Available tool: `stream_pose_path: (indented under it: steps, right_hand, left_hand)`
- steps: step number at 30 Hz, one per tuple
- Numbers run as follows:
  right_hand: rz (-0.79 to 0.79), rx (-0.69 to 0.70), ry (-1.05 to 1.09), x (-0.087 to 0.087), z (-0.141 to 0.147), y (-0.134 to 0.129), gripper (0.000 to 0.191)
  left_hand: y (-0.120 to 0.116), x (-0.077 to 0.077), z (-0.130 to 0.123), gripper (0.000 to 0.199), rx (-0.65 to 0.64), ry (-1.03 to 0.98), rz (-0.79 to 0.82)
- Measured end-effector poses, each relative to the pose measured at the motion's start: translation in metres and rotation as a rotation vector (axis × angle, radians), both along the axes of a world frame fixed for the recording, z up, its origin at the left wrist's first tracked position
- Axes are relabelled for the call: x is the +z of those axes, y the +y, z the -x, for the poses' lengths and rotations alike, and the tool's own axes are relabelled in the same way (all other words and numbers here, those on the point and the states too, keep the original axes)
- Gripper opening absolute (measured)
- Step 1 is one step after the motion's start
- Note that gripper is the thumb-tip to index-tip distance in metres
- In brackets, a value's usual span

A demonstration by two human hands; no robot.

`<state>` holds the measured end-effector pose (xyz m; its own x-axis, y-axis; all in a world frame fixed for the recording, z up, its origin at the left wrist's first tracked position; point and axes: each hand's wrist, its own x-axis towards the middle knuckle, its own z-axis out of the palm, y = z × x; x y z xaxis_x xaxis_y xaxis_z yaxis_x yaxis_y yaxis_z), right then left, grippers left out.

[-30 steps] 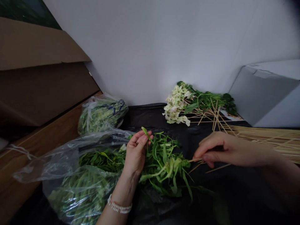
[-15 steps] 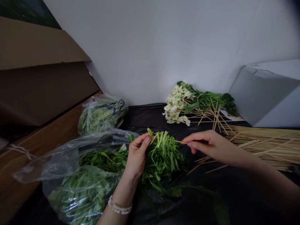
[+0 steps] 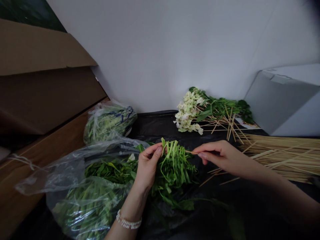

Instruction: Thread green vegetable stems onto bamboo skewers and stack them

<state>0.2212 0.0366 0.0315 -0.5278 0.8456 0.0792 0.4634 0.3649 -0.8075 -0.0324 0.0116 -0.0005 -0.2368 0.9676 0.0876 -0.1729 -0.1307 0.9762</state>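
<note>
My right hand (image 3: pixel 216 154) pinches the right end of a thin wooden skewer (image 3: pixel 190 152) between thumb and fingers. Threaded in a row along the skewer are several leafy green stems (image 3: pixel 178 166), their leaves hanging down over the black sheet. At the row's left end, my left hand (image 3: pixel 148 163) is closed with thumb and forefinger on one pale green stem (image 3: pixel 163 142), which lies close against the others. The skewer's left tip is hidden among the stems and fingers. Loose greens (image 3: pixel 110 171) lie left of my left hand.
Clear plastic bags of greens (image 3: pixel 107 123) stand at the left beside a cardboard box (image 3: pixel 47 96). Skewered pale leaves (image 3: pixel 188 111) lie by the wall, with many bare wooden sticks (image 3: pixel 282 153) at the right. A white box (image 3: pixel 287 103) stands behind them on the black sheet (image 3: pixel 157 125).
My left hand has shifted slightly right, bringing its stem up against the row on the skewer. My right hand has edged slightly left.
</note>
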Motion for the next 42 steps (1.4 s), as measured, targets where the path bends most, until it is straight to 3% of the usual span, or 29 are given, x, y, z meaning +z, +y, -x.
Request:
stream_pose_path:
  steps: [8,15,21,32,37,40,42]
  right_hand:
    - [-0.043,-0.02,-0.007,-0.003,0.001,0.0,0.03]
    - [-0.217,-0.046,-0.016,-0.004,0.005,-0.003,0.028]
    - [-0.342,-0.04,0.018,-0.005,0.012,-0.008,0.026]
    - [-0.375,-0.016,0.045,-0.008,0.014,-0.009,0.026]
    - [-0.321,-0.03,0.053,-0.004,0.016,-0.009,0.026]
    - [-0.299,-0.038,0.072,-0.001,0.018,-0.012,0.026]
    - [-0.278,-0.033,0.082,0.003,0.017,-0.013,0.026]
  left_hand:
    - [0.0,0.003,0.0,0.024,0.015,0.037,-0.001]
    - [0.0,0.009,0.004,0.017,0.037,0.184,-0.025]
    - [0.003,0.005,0.008,0.019,-0.006,0.095,0.043]
    - [0.004,0.007,0.008,0.025,-0.096,-0.057,0.176]
    - [0.001,0.008,0.004,0.029,-0.048,0.076,0.077]
    - [-0.005,0.013,-0.006,0.048,-0.099,0.248,-0.045]
    - [-0.008,0.015,-0.011,0.047,-0.126,0.391,-0.081]
